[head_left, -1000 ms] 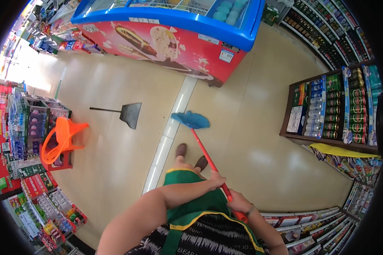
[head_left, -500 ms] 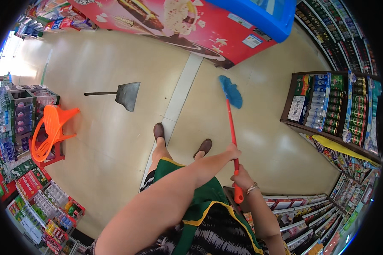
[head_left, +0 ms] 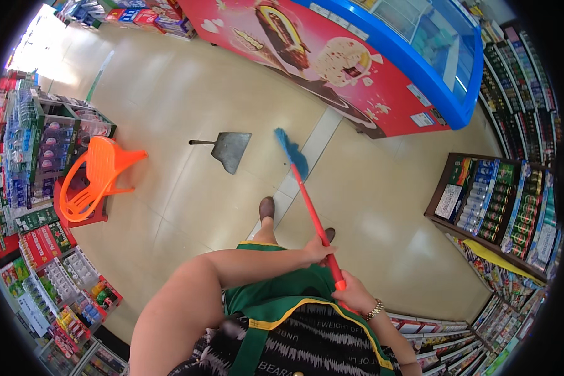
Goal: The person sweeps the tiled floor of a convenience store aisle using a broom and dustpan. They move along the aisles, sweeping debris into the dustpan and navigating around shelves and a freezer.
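A broom (head_left: 309, 207) with a red handle and blue bristles slants across the floor in front of me. My left hand (head_left: 319, 249) is wrapped around the middle of the handle. Lower down, near its end, my right hand (head_left: 355, 293) grips the same handle, a metal-banded watch or bracelet on that wrist. The blue bristles (head_left: 298, 160) rest at the pale floor strip (head_left: 319, 139). To their left lies a grey dustpan (head_left: 233, 152), its short dark handle pointing left. A few tiny dark specks show on the floor between dustpan and bristles.
A red and blue chest freezer (head_left: 357, 69) stands ahead. At the left, an orange plastic chair (head_left: 103, 166) sits beside stocked shelves. A rack of cans (head_left: 482, 200) stands at the right, with more shelves behind my right arm. My brown shoe (head_left: 267, 207) is near the strip.
The bristles have swept left, from the strip's right side onto it, nearer the dustpan. Both hands still hold the handle. The whole view has shifted, with freezer and chair appearing farther right.
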Demonstrator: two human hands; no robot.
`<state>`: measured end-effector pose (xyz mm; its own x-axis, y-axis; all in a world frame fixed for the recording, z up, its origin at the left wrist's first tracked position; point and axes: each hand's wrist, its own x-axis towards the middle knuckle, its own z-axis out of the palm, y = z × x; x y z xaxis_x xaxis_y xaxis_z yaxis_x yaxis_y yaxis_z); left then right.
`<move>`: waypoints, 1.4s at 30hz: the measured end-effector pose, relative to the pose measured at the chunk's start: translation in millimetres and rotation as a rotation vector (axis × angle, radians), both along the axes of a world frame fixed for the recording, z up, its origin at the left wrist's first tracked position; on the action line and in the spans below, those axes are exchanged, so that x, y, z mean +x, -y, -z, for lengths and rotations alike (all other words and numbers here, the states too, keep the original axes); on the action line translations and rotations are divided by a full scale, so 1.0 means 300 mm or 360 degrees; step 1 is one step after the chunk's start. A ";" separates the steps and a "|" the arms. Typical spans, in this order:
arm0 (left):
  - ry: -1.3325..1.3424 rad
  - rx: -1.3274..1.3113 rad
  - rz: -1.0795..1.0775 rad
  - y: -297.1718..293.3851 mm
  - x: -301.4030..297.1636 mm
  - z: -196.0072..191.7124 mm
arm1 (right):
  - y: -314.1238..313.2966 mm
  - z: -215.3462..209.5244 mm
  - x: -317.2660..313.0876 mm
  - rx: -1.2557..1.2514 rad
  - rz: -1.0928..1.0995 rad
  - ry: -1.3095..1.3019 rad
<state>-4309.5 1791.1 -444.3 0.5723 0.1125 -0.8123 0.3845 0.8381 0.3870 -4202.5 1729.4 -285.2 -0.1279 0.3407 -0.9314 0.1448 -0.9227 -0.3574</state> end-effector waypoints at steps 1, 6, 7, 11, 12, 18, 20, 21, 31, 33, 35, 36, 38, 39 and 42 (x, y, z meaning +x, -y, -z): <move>0.0122 -0.0026 -0.0146 -0.056 -0.022 -0.026 | -0.031 -0.022 -0.005 0.0010 0.0002 0.0035; 0.0075 0.0523 -0.0313 -0.445 -0.161 0.093 | -0.401 0.068 -0.029 0.0384 -0.0529 0.0401; -0.0120 0.0783 -0.0137 -0.537 -0.208 0.157 | -0.508 0.114 -0.051 0.0299 -0.0668 0.0500; -0.1258 0.1994 0.1126 -0.870 -0.440 0.145 | -0.757 0.410 -0.128 0.0406 -0.1123 0.0942; -0.1552 0.2313 0.1357 -0.918 -0.526 0.219 | -0.777 0.442 -0.177 0.0385 -0.1139 0.0967; -0.2063 0.1655 0.2384 -1.050 -0.814 0.344 | -0.353 0.481 -0.219 0.0175 -0.1326 0.0854; -0.1892 0.1343 0.2288 -1.048 -0.886 0.385 | -0.288 0.332 -0.199 0.0014 -0.1445 0.0719; -0.1818 0.1306 0.2248 -1.028 -0.929 0.449 | -0.252 0.293 -0.164 0.0060 -0.1397 0.0647; -0.1688 0.1471 0.1441 -0.849 -1.182 0.294 | -0.589 0.097 -0.102 0.0520 -0.1228 0.0541; -0.1654 0.1321 0.1330 -0.757 -1.274 0.316 | -0.779 0.217 -0.193 0.0637 -0.1287 0.0584; -0.1630 0.1095 0.1128 -0.639 -1.340 0.326 | -0.956 0.371 -0.331 0.0860 -0.1403 0.0643; -0.1624 0.0992 0.1006 -0.582 -1.358 0.316 | -1.031 0.488 -0.393 0.0885 -0.1499 0.0702; -0.1565 0.0813 0.0798 -0.407 -1.443 0.335 | -1.178 0.583 -0.585 0.0947 -0.1741 0.0852; -0.1500 0.0759 0.0728 -0.307 -1.487 0.366 | -1.214 0.642 -0.660 0.0975 -0.1824 0.0887; -0.1512 0.0405 0.0191 -0.075 -1.481 0.301 | -1.185 0.710 -0.807 0.0825 -0.1621 0.0966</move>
<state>-4753.9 1813.6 -534.7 -0.2857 0.3314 -0.8992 0.7052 0.7081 0.0368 -4444.6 2084.8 -498.3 -0.1472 0.6772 -0.7210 0.9604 -0.0764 -0.2679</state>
